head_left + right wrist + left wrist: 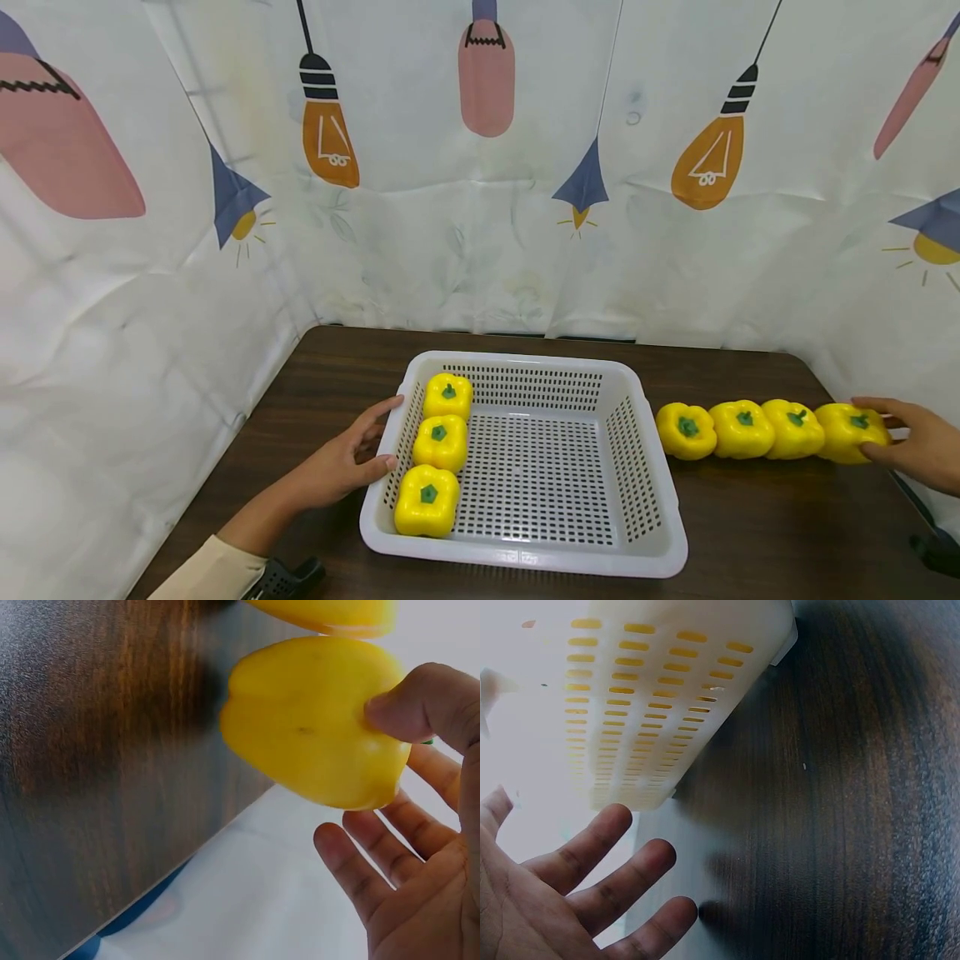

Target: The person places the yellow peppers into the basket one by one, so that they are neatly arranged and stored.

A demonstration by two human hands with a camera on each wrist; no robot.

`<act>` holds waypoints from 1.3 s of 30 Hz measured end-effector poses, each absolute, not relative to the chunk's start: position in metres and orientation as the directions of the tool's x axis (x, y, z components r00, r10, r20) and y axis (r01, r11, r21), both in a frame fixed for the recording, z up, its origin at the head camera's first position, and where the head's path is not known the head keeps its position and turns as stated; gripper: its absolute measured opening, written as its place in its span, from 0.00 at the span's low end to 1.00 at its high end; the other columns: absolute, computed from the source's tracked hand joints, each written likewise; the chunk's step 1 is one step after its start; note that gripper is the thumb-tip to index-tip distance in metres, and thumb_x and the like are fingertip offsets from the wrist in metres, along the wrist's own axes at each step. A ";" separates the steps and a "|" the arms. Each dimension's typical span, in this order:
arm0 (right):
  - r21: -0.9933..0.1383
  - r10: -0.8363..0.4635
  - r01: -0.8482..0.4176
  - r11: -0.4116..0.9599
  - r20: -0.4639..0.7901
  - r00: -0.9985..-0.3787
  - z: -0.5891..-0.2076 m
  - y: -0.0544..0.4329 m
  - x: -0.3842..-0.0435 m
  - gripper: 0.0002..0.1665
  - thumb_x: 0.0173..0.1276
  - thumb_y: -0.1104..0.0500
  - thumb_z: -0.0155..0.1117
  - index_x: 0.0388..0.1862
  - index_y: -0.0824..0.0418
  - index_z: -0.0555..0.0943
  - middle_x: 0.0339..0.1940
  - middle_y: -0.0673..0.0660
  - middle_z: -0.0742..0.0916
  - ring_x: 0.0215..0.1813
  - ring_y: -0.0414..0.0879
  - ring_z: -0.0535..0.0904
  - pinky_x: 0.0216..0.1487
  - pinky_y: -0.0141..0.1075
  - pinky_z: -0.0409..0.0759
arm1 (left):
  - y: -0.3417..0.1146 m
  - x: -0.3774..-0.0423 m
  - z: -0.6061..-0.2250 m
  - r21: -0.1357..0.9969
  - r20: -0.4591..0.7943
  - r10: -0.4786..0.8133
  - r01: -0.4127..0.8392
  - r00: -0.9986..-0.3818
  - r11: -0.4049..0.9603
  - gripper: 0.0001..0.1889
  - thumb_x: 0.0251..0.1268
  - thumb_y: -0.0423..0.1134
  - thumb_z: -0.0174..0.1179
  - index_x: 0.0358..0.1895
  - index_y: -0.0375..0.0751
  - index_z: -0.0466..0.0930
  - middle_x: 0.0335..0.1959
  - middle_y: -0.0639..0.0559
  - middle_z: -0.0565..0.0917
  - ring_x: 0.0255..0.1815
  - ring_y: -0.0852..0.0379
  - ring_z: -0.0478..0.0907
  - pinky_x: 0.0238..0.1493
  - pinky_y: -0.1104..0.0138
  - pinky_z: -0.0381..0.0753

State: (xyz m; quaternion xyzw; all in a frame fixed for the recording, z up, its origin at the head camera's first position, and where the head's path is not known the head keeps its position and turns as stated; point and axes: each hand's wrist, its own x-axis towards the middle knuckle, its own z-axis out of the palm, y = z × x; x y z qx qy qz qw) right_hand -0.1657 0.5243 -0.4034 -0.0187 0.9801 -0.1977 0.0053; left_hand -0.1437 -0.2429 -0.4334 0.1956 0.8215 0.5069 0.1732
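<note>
At the right end of a row of yellow bell peppers, my right hand [918,442] holds the outermost bell pepper [851,432] between thumb and fingers. The right wrist view shows the thumb pressed on this pepper [307,724], an index finger partly hidden behind it and the other fingers loose. My left hand [348,462] rests at the left rim of a white perforated plastic basket [525,562], its fingers spread in the left wrist view. Three yellow bell peppers with green stems stand in a column along the basket's left side, the middle one [440,443] between the others.
More bell peppers [742,429] line up between the basket and my right hand on the dark wooden table [750,533]. A white cloth [450,250] printed with lamps hangs behind and at the sides. A black object [937,550] lies at the right edge.
</note>
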 end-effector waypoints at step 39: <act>-0.337 -0.077 -0.207 0.918 0.361 -0.929 -0.350 0.501 -0.165 0.35 0.59 0.68 0.77 0.58 0.86 0.71 0.46 0.82 0.76 0.32 0.22 0.65 0.23 0.24 0.71 | -0.243 -0.145 -0.433 0.889 -0.075 0.501 0.170 -0.862 0.425 0.42 0.75 0.43 0.59 0.83 0.57 0.42 0.69 0.31 0.70 0.59 0.43 0.79 0.53 0.59 0.83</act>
